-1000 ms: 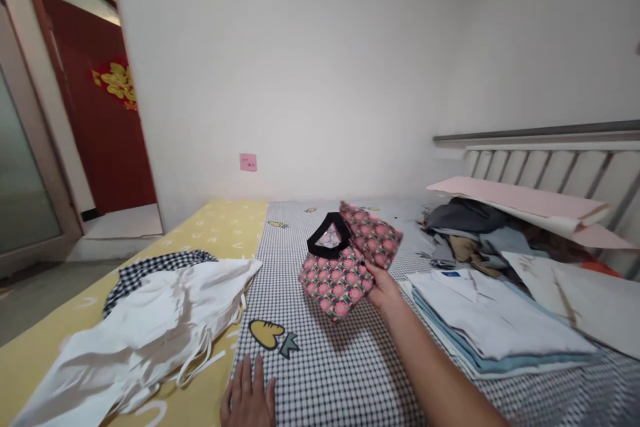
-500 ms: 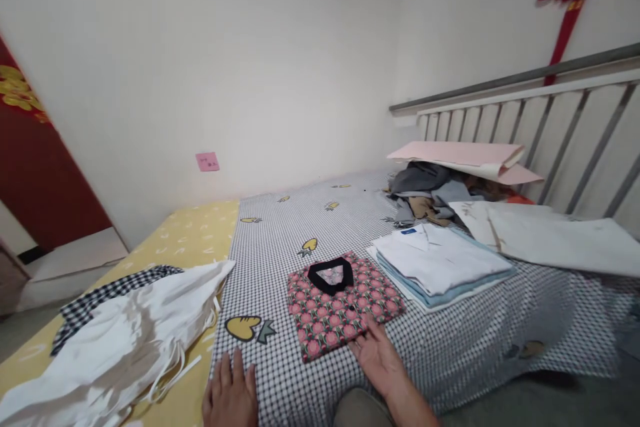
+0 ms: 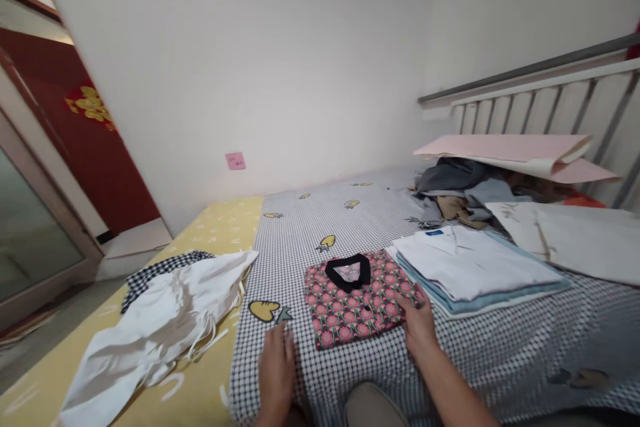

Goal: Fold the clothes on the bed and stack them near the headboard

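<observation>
A folded pink floral shirt (image 3: 345,314) with a black collar lies flat on the black-and-white checked sheet (image 3: 295,240). At its lower right corner is my right hand (image 3: 419,324), thumb on the cloth and fingers curled round the edge, pinching it. My left hand (image 3: 277,360) is just left of the shirt, above the sheet, not touching the shirt; it is blurred and how its fingers are set is unclear. Right of the shirt sits a stack of folded white and blue shirts (image 3: 475,264).
Crumpled white garment (image 3: 170,320) and black checked cloth (image 3: 150,274) at left on yellow bedding (image 3: 225,220). Behind the stack are grey clothes (image 3: 450,177) under pink card (image 3: 505,145), a white folded cloth (image 3: 585,240) and a railing (image 3: 540,110).
The view has turned left. My right hand has moved from the shirt's lower edge to its right corner and taken hold. My left hand has moved right, closer to the shirt.
</observation>
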Action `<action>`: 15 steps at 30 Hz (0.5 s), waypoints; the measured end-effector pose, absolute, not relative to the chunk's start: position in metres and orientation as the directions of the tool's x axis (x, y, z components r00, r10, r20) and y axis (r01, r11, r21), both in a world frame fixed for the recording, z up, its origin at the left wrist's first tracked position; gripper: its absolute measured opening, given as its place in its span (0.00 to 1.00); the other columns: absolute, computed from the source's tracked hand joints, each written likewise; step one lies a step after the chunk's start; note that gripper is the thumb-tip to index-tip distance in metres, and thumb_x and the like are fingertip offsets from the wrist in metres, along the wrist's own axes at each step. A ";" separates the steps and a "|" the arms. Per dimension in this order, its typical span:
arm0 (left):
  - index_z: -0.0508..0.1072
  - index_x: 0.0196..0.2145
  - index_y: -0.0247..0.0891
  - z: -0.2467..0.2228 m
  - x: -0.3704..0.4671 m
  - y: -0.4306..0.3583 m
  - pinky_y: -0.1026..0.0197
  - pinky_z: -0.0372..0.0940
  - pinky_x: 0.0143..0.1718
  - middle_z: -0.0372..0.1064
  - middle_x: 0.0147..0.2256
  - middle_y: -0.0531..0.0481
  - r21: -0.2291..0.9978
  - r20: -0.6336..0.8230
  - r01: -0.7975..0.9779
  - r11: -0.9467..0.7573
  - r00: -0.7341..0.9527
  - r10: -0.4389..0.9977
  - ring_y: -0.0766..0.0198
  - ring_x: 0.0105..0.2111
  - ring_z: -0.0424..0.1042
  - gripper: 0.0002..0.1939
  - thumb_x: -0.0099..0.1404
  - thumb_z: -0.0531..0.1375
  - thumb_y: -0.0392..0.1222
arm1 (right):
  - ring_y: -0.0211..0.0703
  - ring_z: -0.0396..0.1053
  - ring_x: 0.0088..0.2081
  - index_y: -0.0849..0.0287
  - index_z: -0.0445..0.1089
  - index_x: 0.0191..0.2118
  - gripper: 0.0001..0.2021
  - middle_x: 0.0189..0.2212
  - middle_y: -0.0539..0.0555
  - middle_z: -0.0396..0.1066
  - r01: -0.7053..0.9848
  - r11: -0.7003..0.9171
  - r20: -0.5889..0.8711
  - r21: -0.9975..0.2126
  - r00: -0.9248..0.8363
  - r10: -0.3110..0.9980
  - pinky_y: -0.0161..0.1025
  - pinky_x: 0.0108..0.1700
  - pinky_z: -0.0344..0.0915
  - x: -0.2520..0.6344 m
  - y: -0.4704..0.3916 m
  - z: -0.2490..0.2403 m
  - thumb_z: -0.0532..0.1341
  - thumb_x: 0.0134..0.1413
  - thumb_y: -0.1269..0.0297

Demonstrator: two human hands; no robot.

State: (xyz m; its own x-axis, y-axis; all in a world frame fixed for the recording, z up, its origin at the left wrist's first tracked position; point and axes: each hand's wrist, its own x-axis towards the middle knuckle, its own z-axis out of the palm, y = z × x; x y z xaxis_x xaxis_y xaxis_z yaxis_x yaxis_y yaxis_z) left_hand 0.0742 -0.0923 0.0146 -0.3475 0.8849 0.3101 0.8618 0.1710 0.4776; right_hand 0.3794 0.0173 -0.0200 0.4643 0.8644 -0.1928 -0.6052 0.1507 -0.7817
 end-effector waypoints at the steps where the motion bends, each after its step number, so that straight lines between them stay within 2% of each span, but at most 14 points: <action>1: 0.71 0.53 0.35 0.016 0.088 -0.095 0.57 0.67 0.52 0.75 0.48 0.40 0.511 0.295 0.851 0.120 -0.304 0.906 0.57 0.48 0.75 0.20 0.71 0.47 0.44 | 0.49 0.76 0.47 0.47 0.64 0.57 0.45 0.48 0.50 0.77 -0.611 0.137 -0.206 -0.780 0.458 0.865 0.50 0.50 0.73 0.382 0.014 -0.022 0.76 0.25 0.61; 4: 0.69 0.55 0.33 0.020 0.130 -0.099 0.56 0.66 0.50 0.75 0.46 0.39 0.518 0.192 0.840 0.161 -0.297 0.935 0.54 0.48 0.74 0.21 0.70 0.53 0.47 | 0.48 0.77 0.41 0.48 0.67 0.51 0.40 0.42 0.49 0.78 -0.656 0.066 -0.254 -0.752 0.381 0.889 0.50 0.46 0.75 0.391 0.006 -0.024 0.77 0.24 0.60; 6: 0.66 0.57 0.29 0.024 0.151 -0.095 0.54 0.64 0.51 0.73 0.50 0.34 0.523 0.120 0.811 0.262 -0.374 0.920 0.49 0.52 0.72 0.25 0.68 0.56 0.48 | 0.48 0.78 0.37 0.48 0.68 0.48 0.37 0.37 0.47 0.79 -0.681 0.019 -0.287 -0.732 0.333 0.898 0.51 0.44 0.75 0.396 0.002 -0.020 0.77 0.24 0.59; 8: 0.66 0.56 0.27 0.029 0.164 -0.086 0.53 0.66 0.48 0.73 0.50 0.31 0.567 0.047 0.750 0.341 -0.442 0.896 0.47 0.51 0.73 0.26 0.68 0.56 0.49 | 0.48 0.77 0.35 0.48 0.67 0.46 0.36 0.34 0.46 0.79 -0.693 -0.022 -0.315 -0.720 0.300 0.900 0.51 0.43 0.76 0.397 0.000 -0.015 0.77 0.23 0.59; 12: 0.71 0.43 0.35 0.046 0.162 -0.059 0.57 0.66 0.37 0.78 0.40 0.39 0.663 -0.006 0.666 0.343 -0.453 0.891 0.53 0.39 0.78 0.13 0.69 0.51 0.44 | 0.50 0.77 0.31 0.52 0.66 0.44 0.36 0.27 0.47 0.78 -0.677 -0.118 -0.369 -0.726 0.239 0.898 0.50 0.39 0.75 0.388 -0.005 -0.009 0.77 0.20 0.65; 15: 0.70 0.40 0.38 0.060 0.143 -0.054 0.59 0.65 0.39 0.78 0.40 0.41 0.692 0.038 0.661 0.291 -0.435 0.900 0.54 0.41 0.77 0.10 0.68 0.51 0.44 | 0.49 0.78 0.31 0.53 0.67 0.49 0.40 0.27 0.49 0.78 -0.665 -0.181 -0.395 -0.725 0.186 0.900 0.47 0.38 0.75 0.374 -0.021 -0.013 0.78 0.22 0.65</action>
State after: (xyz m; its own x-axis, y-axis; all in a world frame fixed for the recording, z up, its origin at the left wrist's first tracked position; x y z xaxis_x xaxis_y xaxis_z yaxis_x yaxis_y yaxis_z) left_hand 0.1426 -0.0543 0.0599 -0.4352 0.8996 0.0377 0.6609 0.2907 0.6919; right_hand 0.3741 -0.0209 -0.0131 0.1863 0.8995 -0.3951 -0.6648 -0.1807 -0.7249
